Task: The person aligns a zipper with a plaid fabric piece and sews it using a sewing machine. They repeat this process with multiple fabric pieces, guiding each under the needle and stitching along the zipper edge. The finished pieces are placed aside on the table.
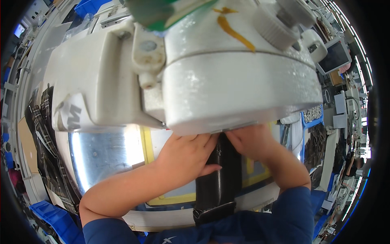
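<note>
A long black zippered cloth piece (219, 179) runs from under the white sewing machine head (239, 87) toward my body. Its metal zipper lies along the middle, and a second zipper crosses near its close end. My left hand (185, 154) lies on the left side of the cloth with fingers stretched forward and thumb apart, resting near the zipper. On the right edge, my right hand (252, 140) has its fingers bent together and gripping the cloth. The machine head hides the fingertips of both hands and the cloth's far end.
A shiny metal plate (103, 156) lies left of my left arm. Plaid fabric (48, 146) hangs at the left, above a blue bin (57, 219). At the right stand a blue tray of small pieces (313, 115) and dark cloth (315, 148). Yellow tape (174, 199) edges the work surface.
</note>
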`<state>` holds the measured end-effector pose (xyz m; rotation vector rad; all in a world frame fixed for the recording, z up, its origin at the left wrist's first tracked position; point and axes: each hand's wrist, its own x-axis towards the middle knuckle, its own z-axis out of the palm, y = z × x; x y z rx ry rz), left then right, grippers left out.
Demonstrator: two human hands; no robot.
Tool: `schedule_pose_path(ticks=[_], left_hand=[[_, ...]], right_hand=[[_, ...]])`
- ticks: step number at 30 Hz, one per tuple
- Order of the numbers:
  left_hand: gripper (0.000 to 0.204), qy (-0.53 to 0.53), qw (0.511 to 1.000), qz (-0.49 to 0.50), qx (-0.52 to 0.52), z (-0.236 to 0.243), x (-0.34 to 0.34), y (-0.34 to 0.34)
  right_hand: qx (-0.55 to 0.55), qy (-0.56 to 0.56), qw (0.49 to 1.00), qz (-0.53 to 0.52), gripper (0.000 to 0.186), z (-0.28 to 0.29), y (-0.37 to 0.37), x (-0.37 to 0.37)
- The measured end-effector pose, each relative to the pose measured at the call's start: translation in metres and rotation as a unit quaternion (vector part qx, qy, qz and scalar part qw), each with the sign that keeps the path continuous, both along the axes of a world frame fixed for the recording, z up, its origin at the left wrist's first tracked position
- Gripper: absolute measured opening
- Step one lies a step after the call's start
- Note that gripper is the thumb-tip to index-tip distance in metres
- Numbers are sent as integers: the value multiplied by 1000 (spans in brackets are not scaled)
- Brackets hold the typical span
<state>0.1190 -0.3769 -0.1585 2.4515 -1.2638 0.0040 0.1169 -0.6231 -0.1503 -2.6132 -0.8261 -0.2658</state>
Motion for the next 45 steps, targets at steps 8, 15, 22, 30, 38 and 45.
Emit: schedule_pose_path(ticks=[8, 15, 22, 30, 38, 45], left_hand=[[86, 48, 999, 10, 2, 0, 0, -2], [86, 44, 999, 6, -23, 2, 4, -2], [85, 69, 994, 10, -86, -5, 6, -1], [81, 150, 987, 31, -55, -1, 8, 4], [79, 110, 991, 15, -76, 1, 14, 3], [77, 90, 992, 30, -82, 1, 9, 2]], right_hand=[[-23, -29, 999, 40, 37, -2, -1, -4], [-42, -37, 998, 28, 33, -3, -1, -5], [-70, -28, 996, 44, 30, 1, -2, -3], [-97, -31, 994, 40, 35, 8, 3, -3], [-82, -33, 996, 33, 40, -5, 4, -3], [-89, -16, 996, 20, 37, -6, 10, -3]])
